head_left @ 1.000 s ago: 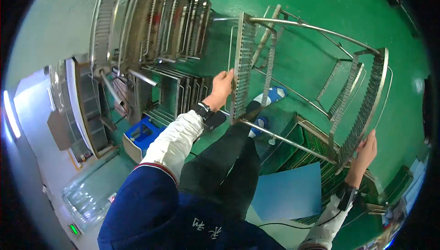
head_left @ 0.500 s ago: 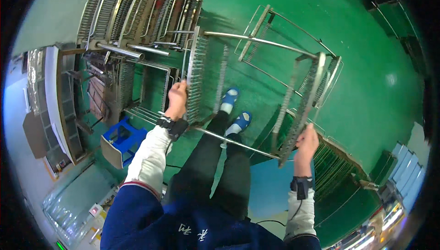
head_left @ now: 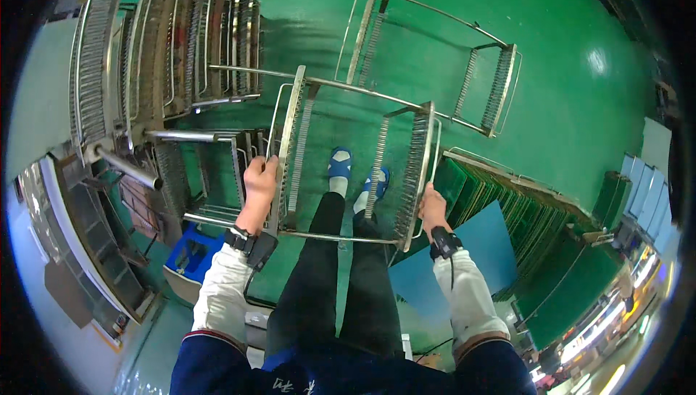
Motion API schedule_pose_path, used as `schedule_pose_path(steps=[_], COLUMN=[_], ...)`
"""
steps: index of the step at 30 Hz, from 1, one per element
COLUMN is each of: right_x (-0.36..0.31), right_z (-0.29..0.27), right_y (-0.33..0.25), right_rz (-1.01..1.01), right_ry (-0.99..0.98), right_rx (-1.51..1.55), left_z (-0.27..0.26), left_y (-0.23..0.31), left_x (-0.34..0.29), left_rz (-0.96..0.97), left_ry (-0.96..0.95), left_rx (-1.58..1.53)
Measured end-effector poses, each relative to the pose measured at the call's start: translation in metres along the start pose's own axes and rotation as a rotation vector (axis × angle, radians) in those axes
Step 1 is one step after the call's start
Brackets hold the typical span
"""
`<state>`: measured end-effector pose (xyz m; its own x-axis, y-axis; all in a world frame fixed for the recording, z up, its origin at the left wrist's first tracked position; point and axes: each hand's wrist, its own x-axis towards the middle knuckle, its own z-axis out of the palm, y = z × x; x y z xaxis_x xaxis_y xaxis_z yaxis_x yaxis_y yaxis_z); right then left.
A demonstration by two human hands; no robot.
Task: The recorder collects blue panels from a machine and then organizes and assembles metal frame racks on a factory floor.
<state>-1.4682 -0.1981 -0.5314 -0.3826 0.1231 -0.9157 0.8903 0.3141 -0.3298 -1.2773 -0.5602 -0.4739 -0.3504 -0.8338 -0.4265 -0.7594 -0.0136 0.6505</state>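
Note:
I hold a metal slotted rack (head_left: 355, 157) in front of me, above my legs and blue shoes (head_left: 339, 164). My left hand (head_left: 259, 185) grips its left side panel. On the right side panel my right hand (head_left: 433, 206) is closed around the frame edge. The rack is an open frame: two toothed side plates joined by thin rods. A black wrist strap sits on each forearm.
A second empty rack (head_left: 435, 54) stands on the green floor beyond. Several more metal racks (head_left: 181, 40) are stacked at the left. A rack full of green boards (head_left: 522, 206) lies at the right, with a blue sheet (head_left: 471, 250) beside it. A blue bin (head_left: 190, 257) sits lower left.
The held rack has swung from the right to straight in front of me, closer to my body. My right hand came in leftward with it. The view turned, showing another rack on the floor.

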Motion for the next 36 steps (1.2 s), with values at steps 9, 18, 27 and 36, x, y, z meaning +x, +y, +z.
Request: schedule_pose_path(steps=[9,18,27,36], right_x=[0.127,0.143,0.241,0.246], right_z=[0.03,0.055,0.016,-0.006], right_y=[0.069,0.08,0.091,-0.098], right_rz=[-0.332,-0.049,-0.099,-0.001], right_ry=[0.266,0.183,0.073,-0.08], right_rx=[-0.624,-0.596,-0.496,0.053], left_z=[0.051,0.105,0.133,0.166], left_y=[0.006,-0.081,-0.042,0.037], left_x=[0.022,0.075,0.105,0.128], left_rz=[0.002,0.079,0.188,0.317], left_ry=[-0.009,-0.044,-0.061,-0.383], left_rx=[-0.019,0.148,0.202,0.553])
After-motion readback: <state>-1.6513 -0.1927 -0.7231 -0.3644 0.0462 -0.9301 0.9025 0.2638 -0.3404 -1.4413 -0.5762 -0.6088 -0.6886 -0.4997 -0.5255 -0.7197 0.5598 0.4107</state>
